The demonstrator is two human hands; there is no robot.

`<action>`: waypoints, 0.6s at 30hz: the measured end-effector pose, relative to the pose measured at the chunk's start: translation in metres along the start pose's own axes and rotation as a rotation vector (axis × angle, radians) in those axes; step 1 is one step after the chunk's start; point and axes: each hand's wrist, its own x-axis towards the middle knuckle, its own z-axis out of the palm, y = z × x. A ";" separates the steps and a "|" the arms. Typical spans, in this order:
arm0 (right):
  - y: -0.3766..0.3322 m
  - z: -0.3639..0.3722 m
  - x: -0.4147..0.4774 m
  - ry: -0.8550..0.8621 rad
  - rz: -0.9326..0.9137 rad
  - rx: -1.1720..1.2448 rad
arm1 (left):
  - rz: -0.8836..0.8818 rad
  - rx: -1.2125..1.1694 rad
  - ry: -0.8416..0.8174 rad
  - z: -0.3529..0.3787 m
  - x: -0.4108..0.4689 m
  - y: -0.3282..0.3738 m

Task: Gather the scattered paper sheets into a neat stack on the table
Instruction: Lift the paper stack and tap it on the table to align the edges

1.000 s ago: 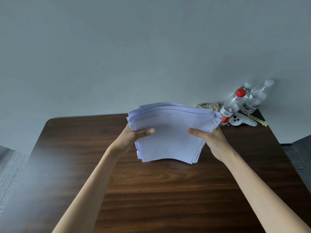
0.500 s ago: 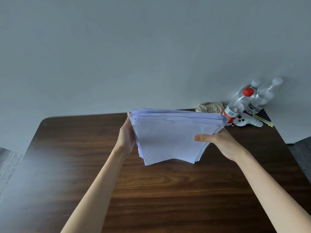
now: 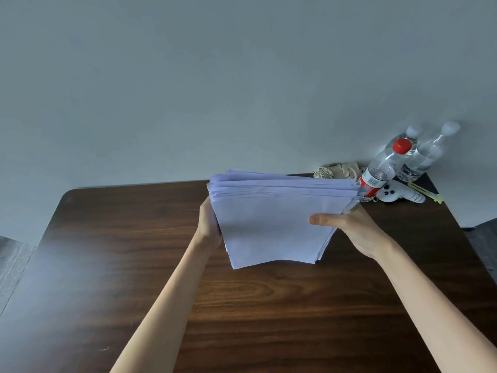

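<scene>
1. Roughly over the far middle of the dark wooden table [image 3: 121, 251], the paper stack [image 3: 271, 224] is held tilted on edge between both hands. Its upper edges are uneven, and I cannot tell whether its lower edge touches the wood.
2. The right hand [image 3: 352, 230] grips the stack's right side, thumb laid across the front sheet, fingers hidden behind.
3. The left hand [image 3: 209, 224] lies flat against the stack's left edge, fingers straight along it, clasping nothing.
4. At the far right corner stand a red-capped bottle [image 3: 382, 170] and two clear bottles [image 3: 427, 154], with a white toy [image 3: 398, 195] and a beige bundle [image 3: 338, 169] beside them.
</scene>
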 end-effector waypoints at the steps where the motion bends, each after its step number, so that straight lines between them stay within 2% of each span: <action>1: 0.001 0.001 0.000 0.001 -0.007 0.007 | -0.015 -0.019 0.011 0.001 0.001 -0.001; 4: 0.002 0.006 0.000 0.032 -0.033 0.033 | -0.020 0.057 0.002 0.003 0.000 -0.003; 9: 0.001 0.006 -0.005 0.052 -0.046 0.030 | 0.037 0.116 -0.114 -0.012 -0.006 0.004; 12: 0.001 0.007 -0.008 0.069 -0.057 0.016 | -0.025 0.080 -0.279 -0.030 -0.014 0.002; 15: 0.006 0.009 -0.010 0.126 -0.067 0.032 | -0.055 0.303 -0.374 -0.041 -0.026 -0.003; 18: 0.010 0.019 -0.011 0.235 -0.093 0.057 | -0.037 0.338 -0.526 -0.036 -0.039 -0.001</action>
